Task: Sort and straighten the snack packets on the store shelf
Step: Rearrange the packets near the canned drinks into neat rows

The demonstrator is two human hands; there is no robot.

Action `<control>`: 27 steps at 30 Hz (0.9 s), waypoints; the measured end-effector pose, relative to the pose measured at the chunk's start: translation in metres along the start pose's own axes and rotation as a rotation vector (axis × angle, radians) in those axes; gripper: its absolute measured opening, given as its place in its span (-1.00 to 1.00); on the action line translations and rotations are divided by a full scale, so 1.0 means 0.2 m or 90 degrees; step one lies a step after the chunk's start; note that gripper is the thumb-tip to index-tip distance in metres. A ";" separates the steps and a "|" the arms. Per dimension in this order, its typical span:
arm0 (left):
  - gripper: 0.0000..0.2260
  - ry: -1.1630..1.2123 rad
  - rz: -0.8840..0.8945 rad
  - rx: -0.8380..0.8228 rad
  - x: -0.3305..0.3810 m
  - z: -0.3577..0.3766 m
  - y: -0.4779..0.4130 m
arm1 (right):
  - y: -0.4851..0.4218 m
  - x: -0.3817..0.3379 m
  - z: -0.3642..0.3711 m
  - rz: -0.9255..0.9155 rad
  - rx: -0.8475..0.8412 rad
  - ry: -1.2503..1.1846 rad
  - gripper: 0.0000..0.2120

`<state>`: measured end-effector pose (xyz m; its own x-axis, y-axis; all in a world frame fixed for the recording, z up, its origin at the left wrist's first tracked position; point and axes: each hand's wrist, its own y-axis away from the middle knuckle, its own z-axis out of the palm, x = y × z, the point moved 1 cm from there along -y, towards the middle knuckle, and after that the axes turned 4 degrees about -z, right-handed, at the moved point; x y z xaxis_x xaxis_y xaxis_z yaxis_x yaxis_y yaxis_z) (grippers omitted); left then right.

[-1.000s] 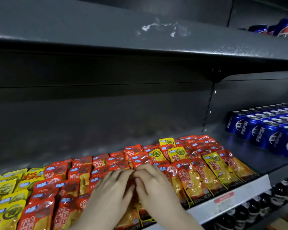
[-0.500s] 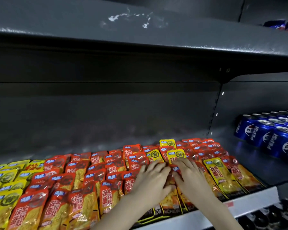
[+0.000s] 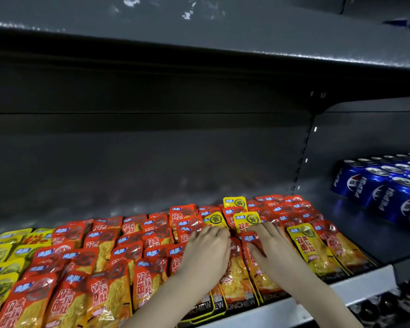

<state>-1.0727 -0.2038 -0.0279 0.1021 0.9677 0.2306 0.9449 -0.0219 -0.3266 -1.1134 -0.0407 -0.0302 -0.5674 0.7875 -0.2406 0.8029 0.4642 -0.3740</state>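
Observation:
Rows of red snack packets (image 3: 109, 268) lie flat on the grey shelf (image 3: 365, 278), with yellow packets (image 3: 0, 273) at the far left and several yellow ones (image 3: 246, 220) mixed in at the centre and right. My left hand (image 3: 206, 253) lies palm down on the packets at the centre, fingers straight and pointing toward the back. My right hand (image 3: 273, 250) lies flat beside it on a red packet (image 3: 250, 240), fingers spread. The packets under both palms are hidden.
Blue Pepsi cans (image 3: 384, 188) stand in rows on the right part of the shelf. A dark shelf (image 3: 199, 39) overhangs above. The back half of the snack shelf (image 3: 128, 185) is bare grey metal. Dark bottles (image 3: 388, 306) show on the level below, at bottom right.
Both hands have shifted rightward along the shelf from the middle rows to the rows nearer the cans, staying flat on the packets. The camera has turned with them.

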 end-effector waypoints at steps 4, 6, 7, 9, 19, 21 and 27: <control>-0.69 -0.001 -0.037 -0.010 -0.01 -0.03 -0.09 | -0.01 0.00 -0.01 -0.002 -0.012 0.013 -0.71; -0.66 0.009 -0.052 0.005 -0.03 -0.02 -0.11 | -0.02 -0.01 -0.02 -0.006 -0.006 0.011 -0.71; -0.67 0.018 -0.056 0.017 -0.04 -0.02 -0.12 | -0.01 -0.01 -0.02 -0.003 -0.008 0.016 -0.70; -0.67 0.036 -0.061 0.036 -0.06 -0.01 -0.12 | 0.00 -0.03 -0.02 0.005 -0.028 0.054 -0.64; -0.77 0.055 -0.097 0.050 -0.15 0.02 -0.14 | 0.10 -0.21 0.05 -0.107 -0.117 0.061 -0.37; -0.78 0.098 -0.114 0.044 -0.15 0.02 -0.15 | 0.10 -0.22 0.05 -0.116 -0.128 0.080 -0.35; -0.81 0.217 -0.147 0.065 -0.16 0.02 -0.16 | 0.13 -0.25 0.00 -0.113 -0.089 0.140 -0.41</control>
<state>-1.1081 -0.2322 -0.0275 0.0046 0.8052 0.5929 0.9214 0.2271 -0.3155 -1.0638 -0.0686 -0.0274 -0.6604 0.7506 0.0226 0.7204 0.6418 -0.2631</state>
